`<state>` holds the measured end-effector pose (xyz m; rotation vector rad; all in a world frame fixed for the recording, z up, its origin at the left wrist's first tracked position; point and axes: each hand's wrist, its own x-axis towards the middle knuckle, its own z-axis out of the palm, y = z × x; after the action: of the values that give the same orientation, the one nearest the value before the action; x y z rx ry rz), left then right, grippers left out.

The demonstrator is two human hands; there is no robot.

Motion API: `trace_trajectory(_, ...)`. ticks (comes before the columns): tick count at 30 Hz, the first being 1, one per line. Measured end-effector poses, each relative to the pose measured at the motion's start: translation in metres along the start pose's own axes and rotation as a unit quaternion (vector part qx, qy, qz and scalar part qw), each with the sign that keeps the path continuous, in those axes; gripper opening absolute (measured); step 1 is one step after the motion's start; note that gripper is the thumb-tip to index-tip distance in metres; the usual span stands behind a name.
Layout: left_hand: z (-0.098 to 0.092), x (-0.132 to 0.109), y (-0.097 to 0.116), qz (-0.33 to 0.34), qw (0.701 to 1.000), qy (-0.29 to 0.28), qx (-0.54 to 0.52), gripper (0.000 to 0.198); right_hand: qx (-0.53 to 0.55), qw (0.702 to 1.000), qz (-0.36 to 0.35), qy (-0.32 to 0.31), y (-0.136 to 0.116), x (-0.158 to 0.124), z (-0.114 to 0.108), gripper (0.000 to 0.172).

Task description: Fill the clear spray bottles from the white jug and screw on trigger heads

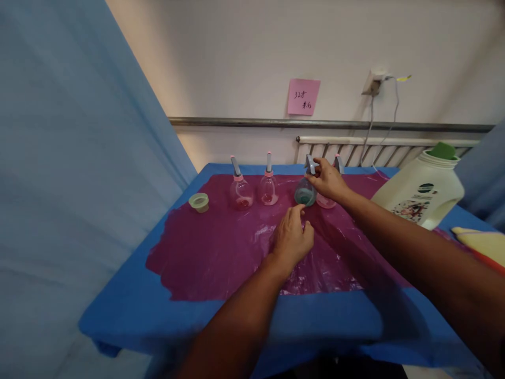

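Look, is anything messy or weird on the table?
I see no spill. The purple sheet looks a bit odd: it's wrinkled, and its left edge is ragged, not straight like the blue tabletop's.

Illumination: moderate indoor level, source out of view. The wall (236,58) is the brightest area, with a warm tint beside the curtain (59,158); the bottom edge is dim. Glare: small white highlights on the creased plastic sheet (221,247). Shadow: a broad, soft-edged band runs below the right forearm (414,252), across sheet and tabletop (150,316). Sharpness: soft overall; fine detail on the spray bottle (305,193) is limited. Distortion: wide-angle stretching toward the side edges.
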<state>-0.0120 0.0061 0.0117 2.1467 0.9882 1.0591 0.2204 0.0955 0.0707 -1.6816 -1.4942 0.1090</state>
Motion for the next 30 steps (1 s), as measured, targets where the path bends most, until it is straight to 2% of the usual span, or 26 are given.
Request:
trace_trajectory(4, 0.000, -0.001, 0.002, -0.008, 0.999, -0.025, 0.024, 0.049, -0.017, 1.000, 0.009, -0.001, 0.002, 0.006, -0.001, 0.069)
trace_trajectory(8, 0.003, -0.003, 0.005, -0.010, 0.998, -0.056, 0.041, 0.047, -0.026, 1.000, -0.009, 0.003, -0.004, 0.001, -0.015, 0.076)
trace_trajectory(11, 0.004, -0.005, 0.006, -0.005, 0.997, -0.056, 0.053, 0.044, -0.036, 0.993, -0.100, 0.054, -0.022, -0.009, -0.027, 0.082)
trace_trajectory(13, 0.005, -0.006, 0.006, -0.005, 0.996, -0.051, 0.066, 0.042, -0.020, 0.983, -0.167, 0.070, -0.041, -0.016, -0.027, 0.080)
trace_trajectory(14, 0.005, -0.006, 0.007, -0.007, 0.996, -0.051, 0.073, 0.041, -0.004, 0.982, -0.182, 0.057, -0.051, -0.018, -0.023, 0.078)
trace_trajectory(16, 0.004, -0.006, 0.008, -0.016, 0.994, -0.058, 0.086, 0.042, 0.027, 0.985, -0.170, 0.006, -0.070, -0.017, -0.005, 0.075)
trace_trajectory(19, 0.002, -0.005, 0.011, -0.032, 0.992, -0.070, 0.104, 0.042, 0.036, 0.994, -0.086, -0.057, -0.089, -0.006, 0.036, 0.083)
trace_trajectory(22, -0.001, -0.005, 0.014, -0.031, 0.991, -0.068, 0.112, 0.034, 0.033, 0.997, -0.018, -0.061, -0.096, 0.010, 0.075, 0.088)
trace_trajectory(24, -0.002, -0.005, 0.015, -0.028, 0.990, -0.067, 0.120, 0.027, 0.038, 0.998, -0.007, -0.057, -0.098, 0.018, 0.090, 0.080)
trace_trajectory(27, -0.003, -0.005, 0.017, -0.024, 0.990, -0.060, 0.122, 0.017, 0.047, 0.997, -0.014, -0.057, -0.101, 0.020, 0.090, 0.064)
trace_trajectory(30, -0.004, -0.004, 0.019, -0.007, 0.996, -0.028, 0.090, 0.015, 0.077, 0.995, -0.050, -0.048, -0.103, 0.006, 0.064, 0.055)
